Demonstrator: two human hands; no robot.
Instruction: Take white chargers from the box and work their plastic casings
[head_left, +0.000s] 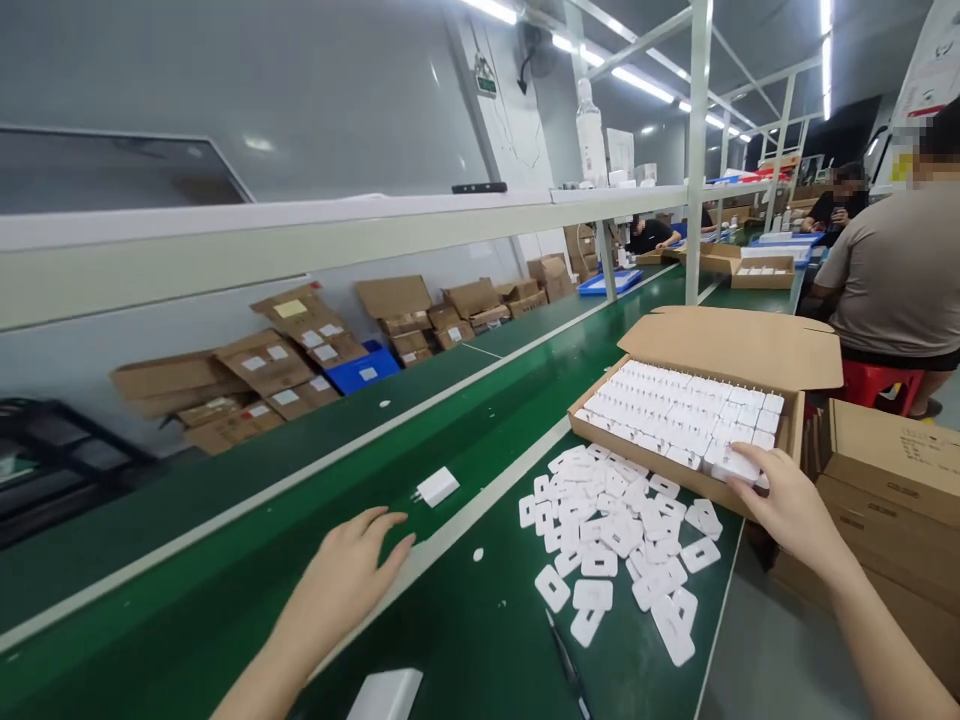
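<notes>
My right hand (791, 505) reaches over the near right corner of an open cardboard box (686, 475), with thumb and fingers closed around a white charger (724, 462). Rows of white chargers with metal prongs (660, 405) fill the box. Over the edge of the green belt, my left hand (349, 565) hovers with its fingers apart and nothing in them. Just beyond its fingertips, a single white charger (439, 486) lies on the belt, prongs to the left. A loose heap of flat white pieces with rectangular cutouts (615, 525) is spread before the box.
Dark tweezers (568, 668) and a white block (386, 694) lie at the near edge. A shelf (375, 225) with a post (697, 150) stands above the belt. Stacked cartons (892, 500) are at right, near a seated person (900, 265). Other people sit farther back.
</notes>
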